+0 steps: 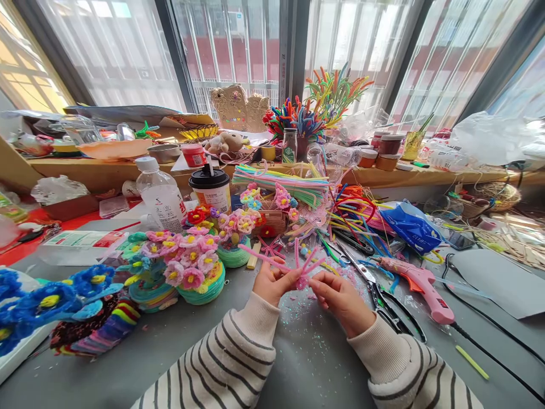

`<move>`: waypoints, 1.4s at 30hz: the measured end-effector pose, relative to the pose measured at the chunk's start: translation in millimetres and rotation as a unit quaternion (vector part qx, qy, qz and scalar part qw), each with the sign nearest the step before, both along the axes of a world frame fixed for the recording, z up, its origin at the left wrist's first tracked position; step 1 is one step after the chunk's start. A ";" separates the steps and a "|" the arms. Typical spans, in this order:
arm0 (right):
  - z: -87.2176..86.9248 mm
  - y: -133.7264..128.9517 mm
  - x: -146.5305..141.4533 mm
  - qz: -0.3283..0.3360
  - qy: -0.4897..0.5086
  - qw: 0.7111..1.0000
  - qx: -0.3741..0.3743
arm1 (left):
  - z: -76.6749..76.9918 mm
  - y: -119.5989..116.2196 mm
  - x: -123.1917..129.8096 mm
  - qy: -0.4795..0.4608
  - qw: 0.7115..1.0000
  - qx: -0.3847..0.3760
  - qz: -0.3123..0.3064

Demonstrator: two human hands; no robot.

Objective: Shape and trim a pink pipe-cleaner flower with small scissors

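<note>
My left hand point(275, 282) pinches a bunch of pink pipe cleaners point(297, 262) whose fuzzy stems fan out upward and to the left. Close on its right side, my right hand point(340, 301) has thumb and forefinger closed at the lower end of the same pink bunch, where the stems meet. Small bits of fluff lie on the grey table point(306, 363) beneath both hands. Left of them stand pots of pink pipe-cleaner flowers point(191, 258), and blue flowers point(46, 301) are farther left.
Black-handled scissors point(377, 289) and a pink glue gun point(419, 284) with a cable lie at right. Behind are a bottle point(159, 196), a lidded cup point(210, 190), pastel pipe cleaners point(281, 183) and a blue packet point(411, 227). A cluttered sill point(255, 170) runs under the windows.
</note>
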State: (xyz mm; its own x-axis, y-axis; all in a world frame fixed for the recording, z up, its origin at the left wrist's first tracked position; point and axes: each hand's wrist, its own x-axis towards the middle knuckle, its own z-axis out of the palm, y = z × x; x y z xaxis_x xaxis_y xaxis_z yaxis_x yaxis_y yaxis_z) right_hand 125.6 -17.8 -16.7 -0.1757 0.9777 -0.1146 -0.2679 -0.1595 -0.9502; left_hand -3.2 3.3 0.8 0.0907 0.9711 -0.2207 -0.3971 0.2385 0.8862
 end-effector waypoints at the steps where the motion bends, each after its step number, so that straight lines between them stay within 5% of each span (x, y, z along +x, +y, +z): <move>1: -1.0 0.8 0.7 -0.003 0.006 1.000 0.000 | -0.4 0.1 0.4 0.011 1.000 0.006 -0.001; 9: -0.4 1.8 2.5 -0.041 0.031 0.999 -0.011 | -3.0 -2.5 2.6 0.102 0.993 0.038 -0.044; 18: 2.6 0.5 2.1 -0.086 0.040 0.995 0.022 | -5.3 -1.2 4.6 0.034 0.998 0.024 -0.036; 29: 0.1 0.8 3.9 -0.067 -0.046 0.995 0.064 | -7.6 -3.9 2.2 0.101 0.991 0.041 -0.081; 36: 6.1 0.3 10.4 -0.057 -0.121 0.986 0.095 | -3.3 -4.6 -2.4 0.132 0.977 0.058 -0.157; 42: 9.2 -0.7 10.5 0.008 -0.147 0.984 0.096 | -2.3 1.0 -14.2 0.147 0.946 0.057 -0.282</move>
